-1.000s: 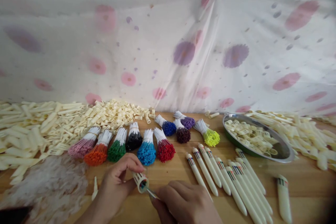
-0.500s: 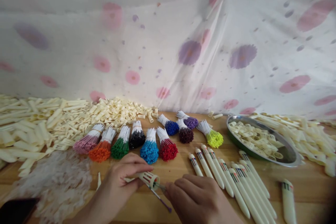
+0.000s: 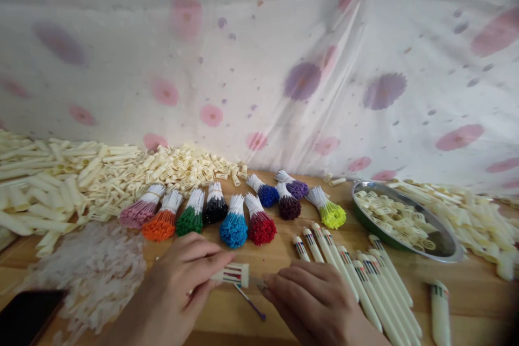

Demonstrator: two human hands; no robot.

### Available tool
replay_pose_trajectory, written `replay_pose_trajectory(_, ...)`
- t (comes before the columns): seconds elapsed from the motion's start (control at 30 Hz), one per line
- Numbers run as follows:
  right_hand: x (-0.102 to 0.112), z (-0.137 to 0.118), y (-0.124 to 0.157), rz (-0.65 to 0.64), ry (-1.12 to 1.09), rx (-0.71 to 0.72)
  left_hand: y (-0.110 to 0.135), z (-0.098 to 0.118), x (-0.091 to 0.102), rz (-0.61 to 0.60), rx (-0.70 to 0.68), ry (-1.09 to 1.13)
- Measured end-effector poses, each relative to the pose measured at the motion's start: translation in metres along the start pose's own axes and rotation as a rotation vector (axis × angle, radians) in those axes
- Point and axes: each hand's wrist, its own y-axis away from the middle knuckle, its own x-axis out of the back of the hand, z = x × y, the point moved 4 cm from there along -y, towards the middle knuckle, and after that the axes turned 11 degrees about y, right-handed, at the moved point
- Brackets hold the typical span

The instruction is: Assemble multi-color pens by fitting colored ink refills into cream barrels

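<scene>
My left hand [image 3: 190,275] is closed around a cream slotted pen sleeve [image 3: 235,274], its open end facing right. Red and dark strips show through the slots. Pinched in my right hand [image 3: 310,297] is a thin greyish piece [image 3: 256,282] pointing at the sleeve's open end; its kind is too blurred to tell. Below the sleeve a purple-tipped pen refill [image 3: 252,304] slants down to the right; I cannot tell whether it touches the sleeve. Just beyond my hands stand refill bundles, including a light blue bundle [image 3: 234,227] and a red bundle [image 3: 261,227].
Finished-looking multicolour pens [image 3: 377,292] lie at right, with a single pen [image 3: 440,311] apart. Behind them a metal dish [image 3: 450,251] holds slotted sleeves. Cream parts [image 3: 40,194] pile up at left, above translucent pieces [image 3: 101,270] and a dark phone-like slab [image 3: 30,313].
The sleeve has turned from tilting downward to nearly level. My right hand has drawn slightly right, and the thin piece now shows between it and the sleeve. The view has shifted slightly.
</scene>
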Motion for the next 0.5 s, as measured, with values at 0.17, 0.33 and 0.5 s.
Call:
replay_pose_trajectory(0.17,-0.011,0.017,0.003,-0.072,-0.015,-0.084,0.002,-0.015,-0.004,0.046,0.132,0.05)
replay_pose_trajectory(0.33,-0.045,0.053,0.013,-0.508,0.145,-0.422,0.006,-0.044,-0.014,0.078,0.48,0.258)
replay_pose_trajectory(0.5,-0.085,0.059,0.026,-0.854,0.238,-0.511,0.008,-0.055,-0.016,0.078,0.623,0.329)
